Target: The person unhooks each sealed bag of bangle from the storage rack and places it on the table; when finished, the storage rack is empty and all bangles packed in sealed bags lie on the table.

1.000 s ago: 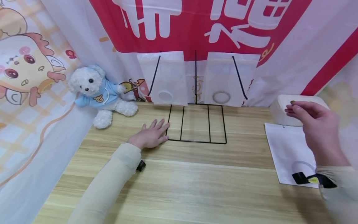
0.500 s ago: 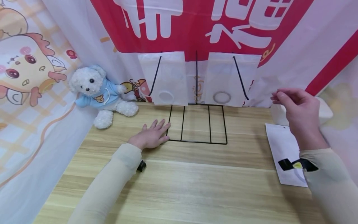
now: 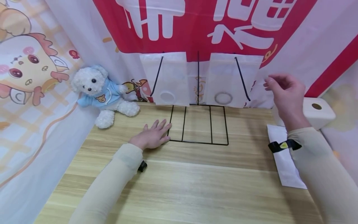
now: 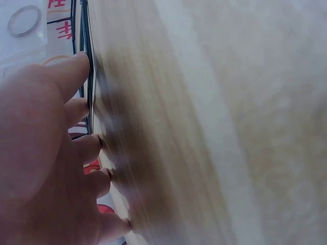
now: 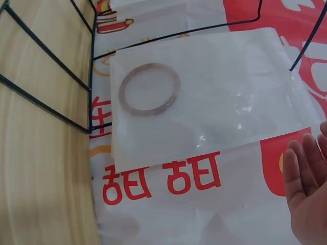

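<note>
My left hand (image 3: 151, 135) lies with spread fingers at the left edge of a black wire display rack (image 3: 205, 143), fingertips against the tabletop at its base. Two whitish translucent pouches hang from the rack's arms. The left pouch (image 3: 173, 77) shows a pale round shape inside; in the right pouch (image 5: 219, 97) a pinkish bangle (image 5: 149, 89) shows through. Raised just right of that pouch, my right hand (image 3: 289, 93) has relaxed, bent fingers with nothing seen in them. A flat white pouch (image 3: 288, 169) lies on the table, partly covered by my right forearm.
A white box (image 3: 321, 112) with a round hole on top stands at the back right. At the back left sits a white plush dog (image 3: 104, 93) in a blue hoodie. Printed cloth (image 3: 156, 40) closes off the back and sides of the wooden table (image 3: 207, 193).
My right hand has moved left and up, from in front of the white box toward the right hanging pouch. The left hand has stayed at the rack's base.
</note>
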`<action>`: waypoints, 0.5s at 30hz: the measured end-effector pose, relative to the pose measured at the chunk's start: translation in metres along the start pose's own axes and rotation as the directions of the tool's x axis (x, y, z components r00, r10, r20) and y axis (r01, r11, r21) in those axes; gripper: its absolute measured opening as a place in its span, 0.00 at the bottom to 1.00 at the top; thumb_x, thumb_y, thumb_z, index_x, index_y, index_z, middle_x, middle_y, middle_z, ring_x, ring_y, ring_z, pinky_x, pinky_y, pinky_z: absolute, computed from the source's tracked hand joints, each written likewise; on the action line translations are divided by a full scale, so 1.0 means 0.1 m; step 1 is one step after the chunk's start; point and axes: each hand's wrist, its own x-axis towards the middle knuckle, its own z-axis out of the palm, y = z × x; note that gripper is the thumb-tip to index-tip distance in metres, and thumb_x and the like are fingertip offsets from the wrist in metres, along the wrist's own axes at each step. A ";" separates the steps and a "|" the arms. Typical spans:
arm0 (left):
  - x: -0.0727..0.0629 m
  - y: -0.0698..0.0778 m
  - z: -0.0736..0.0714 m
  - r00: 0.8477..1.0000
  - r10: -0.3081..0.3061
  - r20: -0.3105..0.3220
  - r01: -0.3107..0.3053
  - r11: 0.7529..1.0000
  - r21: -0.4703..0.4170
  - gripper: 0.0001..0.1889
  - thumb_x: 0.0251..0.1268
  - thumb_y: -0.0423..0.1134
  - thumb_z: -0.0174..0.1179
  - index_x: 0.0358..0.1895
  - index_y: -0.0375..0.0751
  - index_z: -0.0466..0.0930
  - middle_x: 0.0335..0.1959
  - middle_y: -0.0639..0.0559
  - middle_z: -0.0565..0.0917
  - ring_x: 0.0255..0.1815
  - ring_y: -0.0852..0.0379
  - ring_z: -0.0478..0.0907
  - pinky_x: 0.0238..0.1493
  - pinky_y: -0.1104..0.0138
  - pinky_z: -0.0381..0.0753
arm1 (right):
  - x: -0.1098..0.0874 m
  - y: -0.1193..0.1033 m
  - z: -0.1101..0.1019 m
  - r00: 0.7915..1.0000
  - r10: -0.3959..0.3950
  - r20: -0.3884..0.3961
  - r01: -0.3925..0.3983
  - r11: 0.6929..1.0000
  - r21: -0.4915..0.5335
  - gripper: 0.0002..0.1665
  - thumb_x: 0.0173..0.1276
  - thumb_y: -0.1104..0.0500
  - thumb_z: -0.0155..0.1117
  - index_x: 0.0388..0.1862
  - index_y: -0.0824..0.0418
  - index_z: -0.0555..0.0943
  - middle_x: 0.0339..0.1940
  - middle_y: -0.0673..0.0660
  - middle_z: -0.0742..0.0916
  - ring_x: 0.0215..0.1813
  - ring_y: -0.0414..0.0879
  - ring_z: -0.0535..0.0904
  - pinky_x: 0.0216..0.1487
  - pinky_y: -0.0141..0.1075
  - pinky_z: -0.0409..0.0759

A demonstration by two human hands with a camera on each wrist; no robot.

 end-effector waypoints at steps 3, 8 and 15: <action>0.00 0.00 0.00 1.000 0.000 0.000 0.000 1.000 -0.001 0.38 0.89 0.62 0.41 0.91 0.56 0.43 0.93 0.44 0.39 0.92 0.33 0.34 0.81 0.21 0.37 | 0.08 -0.03 0.05 1.000 0.013 -0.007 -0.013 1.000 -0.021 0.26 0.75 0.40 0.71 0.66 0.48 0.86 0.55 0.41 0.89 0.53 0.37 0.86 0.55 0.21 0.83; 0.01 0.02 0.01 1.000 -0.012 0.000 0.012 1.000 0.021 0.37 0.89 0.60 0.42 0.91 0.55 0.43 0.93 0.45 0.39 0.92 0.33 0.35 0.81 0.22 0.38 | 0.19 -0.08 0.12 1.000 0.027 -0.011 -0.028 0.998 -0.049 0.25 0.77 0.40 0.69 0.67 0.47 0.85 0.55 0.40 0.88 0.55 0.36 0.84 0.61 0.26 0.82; 0.02 -0.01 0.02 1.000 -0.019 -0.003 0.019 0.999 0.031 0.37 0.89 0.61 0.41 0.91 0.55 0.43 0.93 0.45 0.39 0.92 0.34 0.35 0.81 0.22 0.38 | 0.31 -0.11 0.21 0.999 0.043 -0.011 -0.043 0.999 -0.023 0.25 0.76 0.41 0.71 0.66 0.48 0.85 0.53 0.40 0.87 0.54 0.36 0.83 0.62 0.28 0.81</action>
